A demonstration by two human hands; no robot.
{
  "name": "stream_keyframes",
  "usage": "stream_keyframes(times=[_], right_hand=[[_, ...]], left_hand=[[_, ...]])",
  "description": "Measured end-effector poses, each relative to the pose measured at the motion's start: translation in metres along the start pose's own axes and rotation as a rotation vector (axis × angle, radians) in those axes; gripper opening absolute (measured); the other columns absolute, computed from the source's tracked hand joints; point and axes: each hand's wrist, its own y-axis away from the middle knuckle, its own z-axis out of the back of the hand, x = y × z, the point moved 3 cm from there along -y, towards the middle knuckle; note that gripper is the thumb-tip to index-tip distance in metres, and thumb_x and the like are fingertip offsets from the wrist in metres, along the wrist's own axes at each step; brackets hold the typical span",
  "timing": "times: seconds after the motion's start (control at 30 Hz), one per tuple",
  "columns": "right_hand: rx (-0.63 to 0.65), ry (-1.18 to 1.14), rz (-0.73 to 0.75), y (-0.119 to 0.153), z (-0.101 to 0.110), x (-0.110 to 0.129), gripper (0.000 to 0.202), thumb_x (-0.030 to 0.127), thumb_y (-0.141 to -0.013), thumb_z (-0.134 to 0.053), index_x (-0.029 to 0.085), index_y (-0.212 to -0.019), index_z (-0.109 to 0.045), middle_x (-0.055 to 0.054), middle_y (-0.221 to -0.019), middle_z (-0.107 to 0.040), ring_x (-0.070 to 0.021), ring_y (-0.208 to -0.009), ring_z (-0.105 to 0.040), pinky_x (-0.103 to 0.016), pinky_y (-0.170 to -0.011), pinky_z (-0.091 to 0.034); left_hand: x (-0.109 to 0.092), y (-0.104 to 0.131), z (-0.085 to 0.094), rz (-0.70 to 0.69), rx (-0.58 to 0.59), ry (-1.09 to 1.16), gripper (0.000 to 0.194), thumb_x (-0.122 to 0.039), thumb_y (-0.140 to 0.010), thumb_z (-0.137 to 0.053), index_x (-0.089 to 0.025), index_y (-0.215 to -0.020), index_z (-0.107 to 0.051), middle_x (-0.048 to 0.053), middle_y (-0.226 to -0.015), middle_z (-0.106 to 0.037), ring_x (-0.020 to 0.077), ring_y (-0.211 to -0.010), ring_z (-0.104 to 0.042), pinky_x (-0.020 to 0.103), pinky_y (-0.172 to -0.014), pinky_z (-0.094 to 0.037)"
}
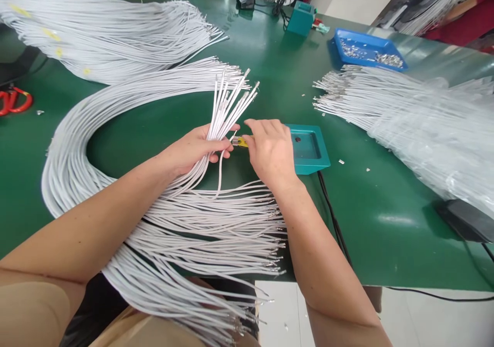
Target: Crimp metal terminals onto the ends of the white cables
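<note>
My left hand (pixel 200 149) is closed around a bunch of white cables (pixel 226 110), whose tips fan upward above the fingers. One cable stands apart from the bunch, its end between my two hands. My right hand (pixel 272 149) is closed beside a small yellow and metal piece (pixel 241 141) at its fingertips; whether it grips this piece or the piece belongs to the device behind is hard to make out. A teal device with a shallow tray (pixel 322 156) sits just right of my right hand, partly hidden by it. Many more white cables (pixel 216 218) lie beneath my forearms.
A thick cable bundle (pixel 127 33) lies at the back left, near red-handled scissors (pixel 17 101). A blue tray (pixel 370 50) of small parts is at the back right, with plastic-wrapped cables (pixel 424 115) before it. A teal box (pixel 301 18) stands at the back.
</note>
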Motion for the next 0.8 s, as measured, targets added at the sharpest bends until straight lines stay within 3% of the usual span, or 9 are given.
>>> stream_keyframes(times=[0.1, 0.2, 0.33, 0.67, 0.8], right_hand=[[0.149, 0.121, -0.031, -0.002, -0.002, -0.007, 0.026, 0.008, -0.092, -0.044, 0.010, -0.108, -0.065, -0.014, -0.096, -0.071, -0.0275, -0.096, -0.059, -0.041, -0.096, -0.036], [0.234, 0.140, -0.035, -0.003, -0.005, -0.009, 0.028, 0.003, -0.087, -0.047, 0.011, -0.106, -0.066, -0.014, -0.090, -0.072, -0.0266, -0.090, -0.060, -0.040, -0.093, -0.037], [0.248, 0.130, -0.014, -0.004, -0.004, -0.010, 0.028, 0.003, -0.084, -0.051, 0.012, -0.103, -0.069, -0.015, -0.097, -0.073, -0.0287, -0.095, -0.058, -0.041, -0.089, -0.038], [0.242, 0.139, -0.012, -0.007, -0.009, -0.014, 0.027, 0.006, -0.088, -0.052, 0.012, -0.099, -0.076, -0.013, -0.077, -0.069, -0.0292, -0.092, -0.052, -0.044, -0.085, -0.037], [0.243, 0.133, -0.003, -0.004, -0.004, -0.014, 0.024, 0.013, -0.090, -0.054, 0.015, -0.100, -0.076, -0.012, -0.080, -0.070, -0.0292, -0.095, -0.053, -0.049, -0.095, -0.038]], left_hand=[[0.003, -0.005, 0.002, -0.030, -0.062, -0.089, 0.050, -0.019, -0.077, -0.073, -0.019, -0.125, -0.064, 0.003, -0.081, -0.070, 0.0124, -0.070, -0.067, 0.018, -0.050, -0.041], [0.004, -0.006, 0.000, -0.057, -0.116, -0.196, 0.049, -0.018, -0.074, -0.072, -0.017, -0.122, -0.064, 0.004, -0.081, -0.071, 0.0150, -0.071, -0.070, 0.020, -0.049, -0.043], [0.002, -0.005, -0.003, -0.068, -0.169, -0.326, 0.046, -0.018, -0.071, -0.074, -0.016, -0.117, -0.065, 0.004, -0.078, -0.072, 0.0186, -0.072, -0.072, 0.021, -0.049, -0.046], [0.010, -0.015, 0.000, -0.113, -0.193, -0.516, 0.041, -0.021, -0.072, -0.070, -0.017, -0.112, -0.066, 0.002, -0.072, -0.073, 0.0173, -0.064, -0.069, 0.023, -0.049, -0.048], [0.011, -0.016, 0.000, -0.112, -0.197, -0.564, 0.040, -0.023, -0.072, -0.069, -0.017, -0.112, -0.066, 0.002, -0.072, -0.074, 0.0172, -0.063, -0.068, 0.024, -0.051, -0.050]])
